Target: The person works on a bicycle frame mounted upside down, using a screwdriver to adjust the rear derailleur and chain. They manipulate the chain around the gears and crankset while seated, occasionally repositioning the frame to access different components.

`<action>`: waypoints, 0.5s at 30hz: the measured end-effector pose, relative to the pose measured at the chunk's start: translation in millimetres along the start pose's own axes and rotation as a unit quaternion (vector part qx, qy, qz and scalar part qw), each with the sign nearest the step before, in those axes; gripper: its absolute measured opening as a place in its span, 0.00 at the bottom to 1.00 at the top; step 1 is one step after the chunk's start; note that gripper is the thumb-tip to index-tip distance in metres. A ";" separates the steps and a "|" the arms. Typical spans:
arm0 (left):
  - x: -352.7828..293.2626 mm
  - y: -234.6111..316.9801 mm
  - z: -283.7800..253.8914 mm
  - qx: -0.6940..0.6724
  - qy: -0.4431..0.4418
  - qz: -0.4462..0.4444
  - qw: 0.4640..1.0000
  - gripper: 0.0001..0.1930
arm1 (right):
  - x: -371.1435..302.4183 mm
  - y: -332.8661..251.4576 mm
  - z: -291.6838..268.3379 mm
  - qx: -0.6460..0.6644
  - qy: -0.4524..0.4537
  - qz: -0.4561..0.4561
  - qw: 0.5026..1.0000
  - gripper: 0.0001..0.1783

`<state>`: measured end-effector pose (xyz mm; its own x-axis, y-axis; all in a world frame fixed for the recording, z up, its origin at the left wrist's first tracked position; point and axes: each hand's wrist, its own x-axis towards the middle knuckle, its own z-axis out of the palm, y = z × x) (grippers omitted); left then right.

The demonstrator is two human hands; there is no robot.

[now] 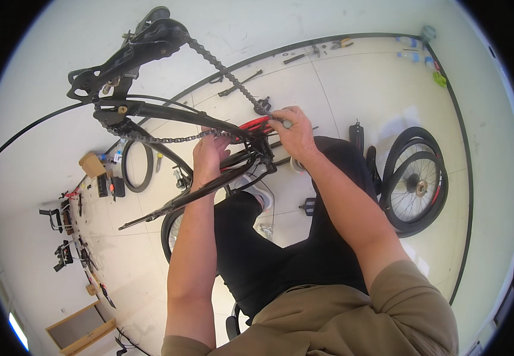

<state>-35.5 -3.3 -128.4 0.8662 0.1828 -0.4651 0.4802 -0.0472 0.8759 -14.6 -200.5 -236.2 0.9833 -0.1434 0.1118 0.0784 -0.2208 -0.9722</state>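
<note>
1. Black metal bicycle frame: raised before the person, between the forearms and above the pale tiled floor.
2. Left hand: fingers partly curled at the dark metal roller chain, beside the red ring; firmness of grip cannot be told.
3. Right hand: thumb and fingers bunched nearly together at the ring's right edge; item pinched, if any, cannot be told.
4. Black-tyred spoked wheel: on floor, right.
</note>
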 end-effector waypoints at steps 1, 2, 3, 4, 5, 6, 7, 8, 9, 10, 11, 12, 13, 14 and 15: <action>0.4 -0.2 0.3 0.001 0.001 -0.001 1.000 0.35 | 0.2 2.3 0.8 0.010 0.004 -0.003 1.000 0.12; 0.6 -0.3 0.4 0.003 0.002 -0.003 1.000 0.35 | 0.4 4.4 1.9 0.019 0.009 -0.006 1.000 0.12; 1.1 -1.2 0.3 0.004 0.005 -0.005 1.000 0.35 | 0.6 4.4 2.6 0.029 0.012 -0.009 0.999 0.11; 2.1 -1.4 0.7 0.004 0.007 -0.007 1.000 0.35 | 0.8 4.6 2.7 0.021 0.009 -0.010 1.000 0.11; 3.2 -1.5 1.2 0.003 0.008 -0.009 1.000 0.35 | 0.6 4.7 2.5 0.013 0.005 -0.011 1.000 0.11; 3.6 -1.3 0.3 0.002 0.009 -0.012 1.000 0.35 | -0.1 2.2 2.6 0.004 0.002 -0.012 1.000 0.11; 4.1 -1.5 -1.3 0.000 0.007 -0.012 1.000 0.34 | -0.4 -0.2 2.7 -0.003 0.004 -0.018 1.000 0.11; 4.9 -1.9 -3.3 -0.001 0.005 -0.012 1.000 0.34 | -0.6 -2.6 2.9 -0.011 0.006 -0.025 1.000 0.12; 5.0 -2.2 -3.9 -0.002 0.003 -0.012 1.000 0.33 | -1.2 -3.4 3.2 -0.019 0.008 -0.030 0.999 0.12; 5.2 -2.1 -3.8 0.002 0.000 -0.014 1.000 0.33 | -1.7 -3.2 3.6 -0.016 0.010 -0.030 0.999 0.12; 5.6 -1.4 -3.3 0.006 -0.003 -0.017 1.000 0.32 | -2.0 -3.2 4.1 -0.013 0.011 -0.030 0.999 0.13; 5.2 0.7 -4.0 0.009 -0.004 -0.017 1.000 0.32 | -1.6 -4.4 5.8 -0.008 0.012 -0.033 0.999 0.13; 5.5 1.5 -4.4 0.009 -0.004 -0.019 1.000 0.31 | -1.7 -5.1 5.6 0.011 0.021 -0.031 0.999 0.13; 6.0 1.7 -4.2 0.009 -0.005 -0.021 1.000 0.31 | -2.1 -5.0 3.4 0.029 0.030 -0.030 0.999 0.14; 6.7 1.7 -4.1 0.008 -0.006 -0.024 1.000 0.30 | -1.9 -5.7 1.2 0.047 0.038 -0.028 0.998 0.14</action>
<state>-29.4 1.8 -129.5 0.8436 0.1728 -0.5085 0.5236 -0.0545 0.8502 -16.8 -197.8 -231.1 0.9617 -0.2076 0.1790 0.1522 -0.1391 -0.9785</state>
